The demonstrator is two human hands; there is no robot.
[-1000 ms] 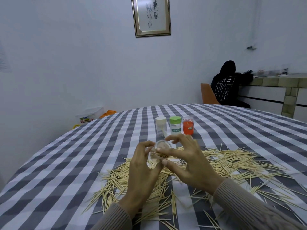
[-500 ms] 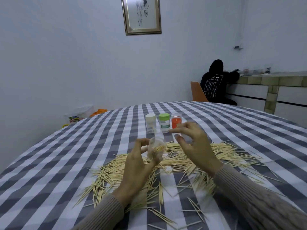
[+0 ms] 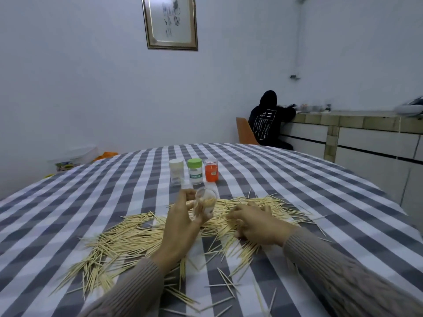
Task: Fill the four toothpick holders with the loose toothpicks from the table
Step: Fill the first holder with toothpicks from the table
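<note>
My left hand (image 3: pixel 180 227) grips a small clear toothpick holder (image 3: pixel 206 202), open at the top and tilted toward me, with toothpicks inside. To its right, my right hand (image 3: pixel 256 223) is down on the pile of loose toothpicks (image 3: pixel 128 239), its fingers curled into them. The pile is spread across the checked tablecloth (image 3: pixel 91 197) in front of me. Behind it stand three more holders in a row: one with a white lid (image 3: pixel 176 171), one with a green lid (image 3: pixel 195 170) and an orange one (image 3: pixel 211 170).
Stray toothpicks (image 3: pixel 226 282) lie near the table's front edge. Beyond the table a person in a black hooded top (image 3: pixel 267 124) sits on an orange chair (image 3: pixel 243 131) at a tiled counter (image 3: pixel 357 124). A plastic box (image 3: pixel 73 156) sits at the far left.
My right hand has dropped from beside the holder's mouth down onto the toothpick pile. My left hand keeps hold of the clear holder. The camera has tilted up a little.
</note>
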